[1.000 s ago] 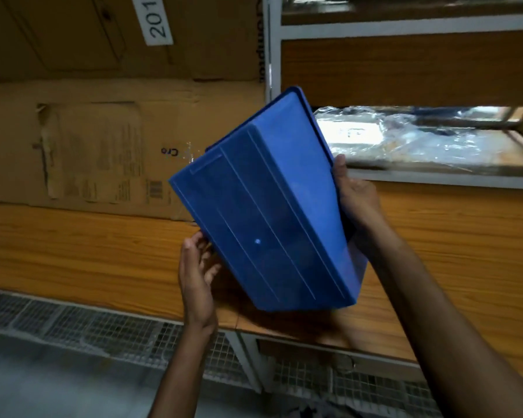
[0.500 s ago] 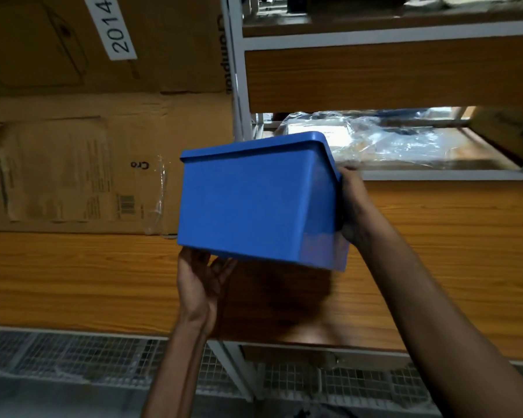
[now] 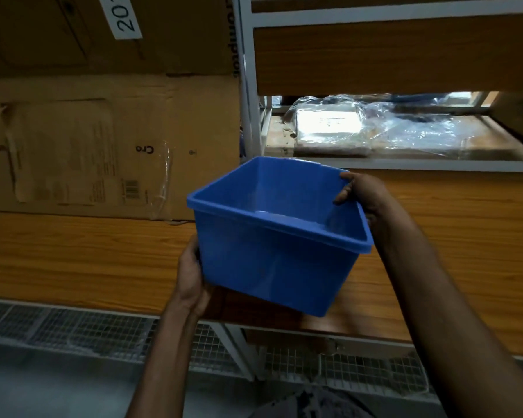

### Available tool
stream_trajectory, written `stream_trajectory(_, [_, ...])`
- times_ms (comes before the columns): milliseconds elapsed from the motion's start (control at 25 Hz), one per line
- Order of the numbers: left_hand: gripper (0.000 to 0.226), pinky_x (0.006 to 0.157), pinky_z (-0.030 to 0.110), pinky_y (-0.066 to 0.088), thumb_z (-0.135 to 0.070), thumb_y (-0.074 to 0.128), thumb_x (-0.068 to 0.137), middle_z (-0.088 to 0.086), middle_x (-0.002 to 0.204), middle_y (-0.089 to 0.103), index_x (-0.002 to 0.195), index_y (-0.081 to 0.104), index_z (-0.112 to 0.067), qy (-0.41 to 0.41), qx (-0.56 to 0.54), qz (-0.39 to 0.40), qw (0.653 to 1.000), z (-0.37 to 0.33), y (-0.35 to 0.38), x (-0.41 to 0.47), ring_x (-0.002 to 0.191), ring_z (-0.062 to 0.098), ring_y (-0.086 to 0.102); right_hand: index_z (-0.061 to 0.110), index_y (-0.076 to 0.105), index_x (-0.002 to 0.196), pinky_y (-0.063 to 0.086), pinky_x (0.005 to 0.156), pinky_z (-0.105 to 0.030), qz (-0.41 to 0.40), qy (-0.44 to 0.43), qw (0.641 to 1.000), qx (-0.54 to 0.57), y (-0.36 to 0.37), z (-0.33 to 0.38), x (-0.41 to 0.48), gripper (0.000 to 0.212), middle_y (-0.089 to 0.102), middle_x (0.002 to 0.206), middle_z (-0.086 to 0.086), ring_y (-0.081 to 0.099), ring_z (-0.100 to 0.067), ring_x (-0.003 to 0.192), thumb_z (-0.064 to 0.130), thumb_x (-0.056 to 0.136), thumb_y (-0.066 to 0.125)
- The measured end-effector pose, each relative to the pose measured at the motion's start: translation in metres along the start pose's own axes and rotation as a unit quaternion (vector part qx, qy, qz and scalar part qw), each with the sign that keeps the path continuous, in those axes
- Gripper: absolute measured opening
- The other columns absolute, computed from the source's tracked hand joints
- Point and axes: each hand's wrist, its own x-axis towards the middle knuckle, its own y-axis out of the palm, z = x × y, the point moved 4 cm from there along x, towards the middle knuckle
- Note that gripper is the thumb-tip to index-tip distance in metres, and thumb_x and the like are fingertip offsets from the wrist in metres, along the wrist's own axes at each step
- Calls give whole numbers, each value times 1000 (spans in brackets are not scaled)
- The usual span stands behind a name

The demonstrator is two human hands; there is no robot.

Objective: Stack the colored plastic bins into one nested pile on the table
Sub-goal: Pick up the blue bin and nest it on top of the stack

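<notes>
PROGRESS: no nested pile in sight, other bins out of view; one blue bin (image 3: 278, 260) held in mid-air, mouth up, tilted, over the counter (image 3: 73, 251) edge | LEFT: left hand (image 3: 191, 279) at the bin's 8 o'clock grips its bottom corner, fingers hidden beneath | RIGHT: right hand (image 3: 363, 194) at 2 o'clock pinches the rim, thumb inside | TO DO: likely all the nesting

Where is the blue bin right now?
The blue bin is mid-frame in the head view, held mouth-up between the left hand and right hand, in front of the wooden shelf.
</notes>
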Motion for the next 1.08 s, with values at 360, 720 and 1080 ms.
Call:
stream_trajectory(360, [61,75,35,53,-70,48,95,0,101,75,116,75,-19,-22,124,43,991,-41,31,6,94,17,68,21,60,141,52,47,-17,-8,-85,996,-30,2,4,21,89,64,129,-5,57,-10,81,-28,69,41])
stream_trajectory(720, [38,59,22,57,-6,58,101,-2,109,67,134,61,-23,121,272,-56,953,-38,67,10,76,7,74,25,49,142,55,64,-25,44,-159,986,-38,-19,1,20,72,69,118,4,71,-14,97,-16,82,50])
stream_trajectory(1080, [50,77,25,62,-19,61,102,-14,129,67,149,50,-34,106,231,-38,966,-14,63,-24,105,5,72,29,59,136,55,91,-34,135,-88,985,-60,-54,-50,-14,49,60,134,4,59,-15,120,-3,99,52])
